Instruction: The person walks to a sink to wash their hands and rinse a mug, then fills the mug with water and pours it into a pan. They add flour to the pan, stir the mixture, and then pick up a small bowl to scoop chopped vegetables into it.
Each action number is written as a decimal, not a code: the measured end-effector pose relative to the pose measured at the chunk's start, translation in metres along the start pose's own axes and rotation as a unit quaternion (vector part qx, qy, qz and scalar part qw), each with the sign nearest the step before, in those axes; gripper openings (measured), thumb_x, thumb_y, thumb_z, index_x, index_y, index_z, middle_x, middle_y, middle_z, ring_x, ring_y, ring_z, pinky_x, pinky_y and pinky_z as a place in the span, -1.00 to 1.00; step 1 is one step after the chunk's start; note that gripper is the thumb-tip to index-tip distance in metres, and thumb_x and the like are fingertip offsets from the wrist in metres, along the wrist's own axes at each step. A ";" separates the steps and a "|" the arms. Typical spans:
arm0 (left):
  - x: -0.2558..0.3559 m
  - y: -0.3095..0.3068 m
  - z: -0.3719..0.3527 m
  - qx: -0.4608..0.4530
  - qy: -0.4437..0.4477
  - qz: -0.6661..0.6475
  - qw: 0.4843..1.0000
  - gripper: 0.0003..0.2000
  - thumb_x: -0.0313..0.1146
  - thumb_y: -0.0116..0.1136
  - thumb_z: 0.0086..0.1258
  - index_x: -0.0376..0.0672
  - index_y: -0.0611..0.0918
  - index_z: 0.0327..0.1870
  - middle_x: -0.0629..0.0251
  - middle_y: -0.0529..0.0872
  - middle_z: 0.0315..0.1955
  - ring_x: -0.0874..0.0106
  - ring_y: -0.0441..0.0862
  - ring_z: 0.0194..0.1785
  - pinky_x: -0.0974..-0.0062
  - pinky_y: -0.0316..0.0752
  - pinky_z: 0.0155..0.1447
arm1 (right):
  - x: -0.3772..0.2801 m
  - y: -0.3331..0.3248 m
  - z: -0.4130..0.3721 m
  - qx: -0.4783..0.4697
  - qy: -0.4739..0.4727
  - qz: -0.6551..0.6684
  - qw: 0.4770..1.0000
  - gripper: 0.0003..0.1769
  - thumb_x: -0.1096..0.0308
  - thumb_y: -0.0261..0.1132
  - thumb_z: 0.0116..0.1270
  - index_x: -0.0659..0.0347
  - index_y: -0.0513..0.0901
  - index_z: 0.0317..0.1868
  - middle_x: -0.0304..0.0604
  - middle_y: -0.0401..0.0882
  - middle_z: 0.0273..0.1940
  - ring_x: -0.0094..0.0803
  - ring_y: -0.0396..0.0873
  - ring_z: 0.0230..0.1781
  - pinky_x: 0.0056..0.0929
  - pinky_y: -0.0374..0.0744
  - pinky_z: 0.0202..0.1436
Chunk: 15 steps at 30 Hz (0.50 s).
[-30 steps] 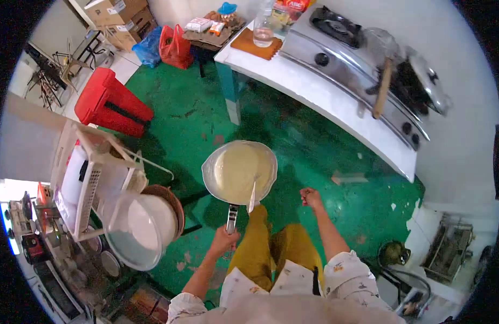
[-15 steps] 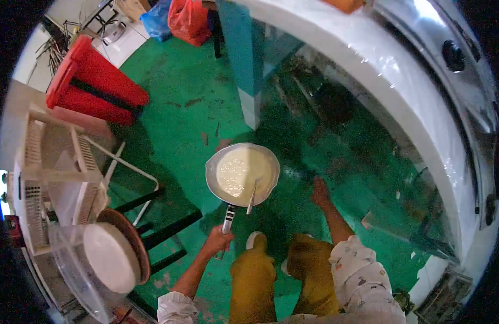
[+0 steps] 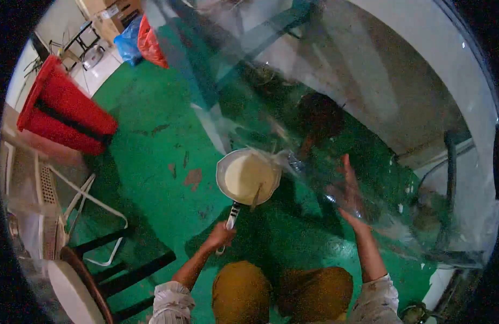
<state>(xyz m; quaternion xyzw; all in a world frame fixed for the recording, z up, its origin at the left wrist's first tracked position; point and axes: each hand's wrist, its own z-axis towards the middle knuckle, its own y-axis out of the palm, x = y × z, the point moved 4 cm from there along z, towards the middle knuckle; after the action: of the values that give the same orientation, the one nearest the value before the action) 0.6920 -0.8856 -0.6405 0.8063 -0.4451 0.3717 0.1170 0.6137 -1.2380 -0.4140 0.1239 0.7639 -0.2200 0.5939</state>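
Note:
A saucepan (image 3: 222,181) of pale, creamy liquid (image 3: 242,175) is held out in front of me over the floor. My left hand (image 3: 221,236) is wrapped around its handle. The handle of a spoon (image 3: 256,195) leans on the right side of the pan, its other end hidden in the liquid. To the right, my right hand (image 3: 351,190) is raised with fingers stretched out against a clear plastic sheet (image 3: 314,186). The sheet partly covers that hand and comes down close to the pan's far rim.
At left stand a red bin (image 3: 66,108), a stool with dark legs (image 3: 133,272) and a round white item (image 3: 76,294) on it. A blue bag (image 3: 129,46) and a red bag (image 3: 150,46) lie at the back. Beyond the plastic, a table leg (image 3: 450,183) shows.
My view has shifted right and lower, with my knees now bent. The right hand has risen and opened against the plastic sheet, which now spreads nearer the pan. The left hand keeps the saucepan.

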 end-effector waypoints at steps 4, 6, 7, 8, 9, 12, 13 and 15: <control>0.045 0.001 0.060 -0.041 0.073 -0.039 0.996 -0.88 -0.40 0.08 0.16 -0.20 0.43 -0.52 0.34 0.46 -0.77 0.47 0.46 -0.73 0.47 0.35 -0.65 | -0.005 -0.003 -0.005 0.012 -0.138 -0.308 0.941 -0.07 0.32 0.27 0.13 -0.02 -0.14 0.40 -0.10 -0.18 0.41 -0.15 0.16 0.29 -0.23 0.34 0.18; 0.061 0.000 0.088 -0.043 0.058 -0.079 0.994 -0.85 -0.39 0.09 0.17 -0.20 0.44 -0.54 0.33 0.46 -0.77 0.45 0.46 -0.74 0.46 0.35 -0.65 | -0.019 0.003 -0.012 0.022 -0.135 -0.328 0.935 -0.08 0.32 0.26 0.14 -0.01 -0.13 0.40 -0.12 -0.18 0.41 -0.16 0.16 0.29 -0.20 0.32 0.21; 0.071 -0.001 0.101 -0.043 0.094 -0.050 0.993 -0.85 -0.39 0.07 0.18 -0.21 0.45 -0.55 0.31 0.46 -0.77 0.43 0.46 -0.74 0.46 0.37 -0.65 | -0.028 0.011 -0.018 0.005 -0.119 -0.290 0.950 -0.08 0.32 0.26 0.14 0.00 -0.13 0.40 -0.13 -0.17 0.41 -0.17 0.12 0.32 -0.21 0.28 0.24; 0.082 -0.002 0.113 -0.042 0.128 -0.023 0.991 -0.84 -0.39 0.06 0.20 -0.22 0.46 -0.56 0.29 0.46 -0.77 0.41 0.46 -0.74 0.45 0.39 -0.64 | -0.031 0.015 -0.021 -0.012 -0.102 -0.251 0.962 -0.08 0.32 0.26 0.14 0.01 -0.13 0.40 -0.14 -0.17 0.42 -0.18 0.08 0.34 -0.21 0.24 0.28; 0.088 -0.004 0.126 -0.046 0.131 -0.024 0.990 -0.84 -0.39 0.06 0.20 -0.22 0.46 -0.56 0.29 0.46 -0.77 0.41 0.46 -0.74 0.45 0.39 -0.64 | -0.029 0.018 -0.023 -0.009 -0.102 -0.255 0.962 -0.08 0.32 0.26 0.14 0.01 -0.13 0.40 -0.14 -0.17 0.42 -0.18 0.08 0.34 -0.21 0.24 0.28; 0.091 -0.003 0.180 -0.070 0.074 -0.103 0.989 -0.85 -0.39 0.06 0.20 -0.23 0.47 -0.54 0.25 0.47 -0.75 0.37 0.46 -0.73 0.43 0.40 -0.65 | -0.019 0.020 -0.025 -0.016 -0.166 -0.281 0.945 -0.09 0.32 0.25 0.15 0.02 -0.13 0.40 -0.13 -0.15 0.41 -0.16 -0.02 0.38 -0.23 0.15 0.33; 0.084 0.001 0.209 -0.083 0.097 -0.079 0.989 -0.84 -0.36 0.04 0.22 -0.23 0.48 -0.52 0.22 0.49 -0.73 0.36 0.47 -0.72 0.42 0.40 -0.66 | -0.012 0.018 -0.026 -0.027 -0.155 -0.322 0.934 -0.10 0.33 0.24 0.15 0.04 -0.14 0.40 -0.11 -0.15 0.41 -0.14 -0.04 0.39 -0.23 0.10 0.35; 0.044 0.008 0.294 -0.185 0.142 -0.166 0.958 -0.81 -0.30 0.01 0.27 -0.24 0.49 -0.46 0.20 0.52 -0.69 0.34 0.47 -0.72 0.40 0.39 -0.67 | -0.004 0.016 -0.024 -0.036 -0.145 -0.366 0.919 -0.10 0.34 0.23 0.16 0.05 -0.14 0.40 -0.08 -0.15 0.41 -0.12 -0.07 0.39 -0.24 0.06 0.37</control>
<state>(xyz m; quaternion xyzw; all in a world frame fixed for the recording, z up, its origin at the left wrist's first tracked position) 0.8453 -1.0710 -0.8157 0.7717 -0.3448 0.3691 0.3865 0.6014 -1.2123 -0.4086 -0.2190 0.6687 -0.4102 0.5802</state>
